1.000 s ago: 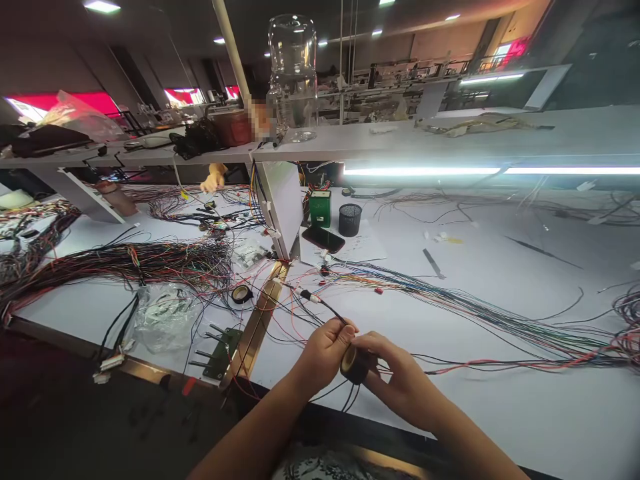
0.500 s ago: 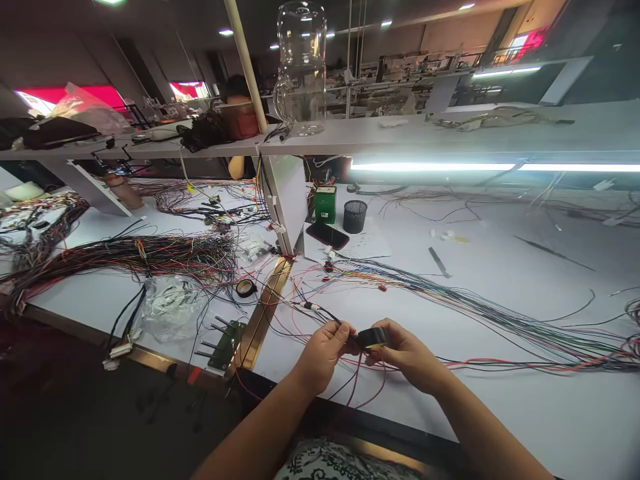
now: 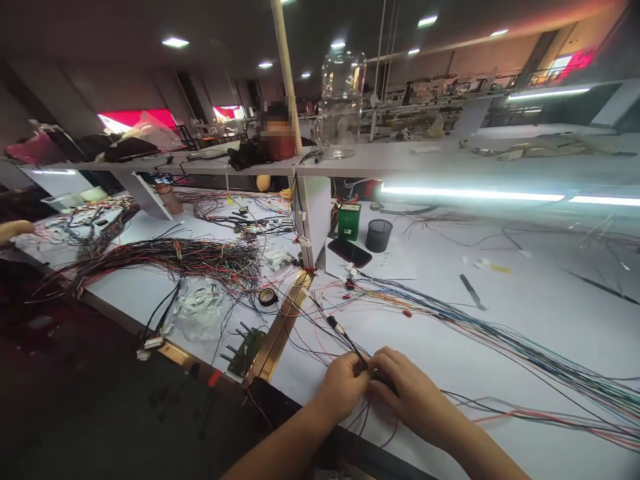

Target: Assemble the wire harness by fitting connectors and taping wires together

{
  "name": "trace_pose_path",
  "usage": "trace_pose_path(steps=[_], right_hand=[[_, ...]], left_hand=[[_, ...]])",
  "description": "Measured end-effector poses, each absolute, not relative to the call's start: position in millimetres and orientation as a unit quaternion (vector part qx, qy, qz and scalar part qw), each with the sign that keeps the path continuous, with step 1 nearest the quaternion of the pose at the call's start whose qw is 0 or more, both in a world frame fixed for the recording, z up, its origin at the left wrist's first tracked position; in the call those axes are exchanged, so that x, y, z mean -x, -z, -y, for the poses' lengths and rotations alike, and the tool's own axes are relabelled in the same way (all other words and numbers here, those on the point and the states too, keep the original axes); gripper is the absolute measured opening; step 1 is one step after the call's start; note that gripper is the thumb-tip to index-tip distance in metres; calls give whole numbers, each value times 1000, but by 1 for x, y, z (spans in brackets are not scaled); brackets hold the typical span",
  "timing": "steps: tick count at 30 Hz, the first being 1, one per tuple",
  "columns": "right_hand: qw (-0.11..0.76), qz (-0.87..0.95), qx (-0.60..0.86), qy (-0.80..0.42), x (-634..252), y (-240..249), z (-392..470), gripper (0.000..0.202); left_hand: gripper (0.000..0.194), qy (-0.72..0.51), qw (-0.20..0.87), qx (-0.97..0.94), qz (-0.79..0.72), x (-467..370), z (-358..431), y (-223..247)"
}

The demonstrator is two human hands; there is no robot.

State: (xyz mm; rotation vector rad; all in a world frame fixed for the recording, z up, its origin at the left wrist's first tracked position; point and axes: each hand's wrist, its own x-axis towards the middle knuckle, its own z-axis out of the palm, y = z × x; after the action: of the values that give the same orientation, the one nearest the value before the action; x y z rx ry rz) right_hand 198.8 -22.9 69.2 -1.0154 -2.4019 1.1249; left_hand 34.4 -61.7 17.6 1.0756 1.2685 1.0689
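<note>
My left hand (image 3: 345, 383) is closed around a dark cable (image 3: 353, 345) near the front edge of the white table (image 3: 430, 353). Right against it, my right hand (image 3: 407, 393) curls over a black tape roll (image 3: 384, 381), which is mostly hidden under the fingers. From my left hand the cable runs up and left to a black and white connector (image 3: 335, 324). Thin red and dark wires hang below both hands. A long bundle of coloured wires (image 3: 465, 327) crosses the table beyond them to the right.
A phone (image 3: 350, 252), green box (image 3: 349, 222) and mesh cup (image 3: 379, 235) stand behind. Tweezers (image 3: 472, 292) lie to the right. Left of the brass strip (image 3: 290, 320) are another tape roll (image 3: 267, 297), a pegged green board (image 3: 247, 350) and a large wire bundle (image 3: 170, 257). Another person's hand (image 3: 15, 231) shows far left.
The view has shifted, so the scene sits further right and lower. My right hand has turned over the tape roll, now mostly covered. Another person's hand has appeared at the far left.
</note>
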Motion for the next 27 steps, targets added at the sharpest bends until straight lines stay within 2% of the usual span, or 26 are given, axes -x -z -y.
trace_pose_path(steps=[6,9,11,15,18,22,27], right_hand=[[113,880,406,-220,-181,-50,19,20],[54,894,417,-155,-176,-50,15,16],[15,895,423,-139,-174,-54,14,17],[-22,890,434,-135,-170,-59,12,21],[-28,890,436,-131,-167,-57,10,21],[14,912,397,-103,-163,-50,16,21],[167,949,202,-176,-159,-82,48,19]], left_hand=[[13,-508,599,-337,-519,-32,60,-6],[35,-518,610,-296,-521,-31,57,-6],[41,-511,614,-289,-528,-30,56,-7],[23,-496,630,-293,-520,-31,56,-11],[20,-503,632,-301,-507,-32,57,-11],[18,-508,615,-310,-518,-31,57,-9],[20,-489,580,-326,-565,-29,55,-8]])
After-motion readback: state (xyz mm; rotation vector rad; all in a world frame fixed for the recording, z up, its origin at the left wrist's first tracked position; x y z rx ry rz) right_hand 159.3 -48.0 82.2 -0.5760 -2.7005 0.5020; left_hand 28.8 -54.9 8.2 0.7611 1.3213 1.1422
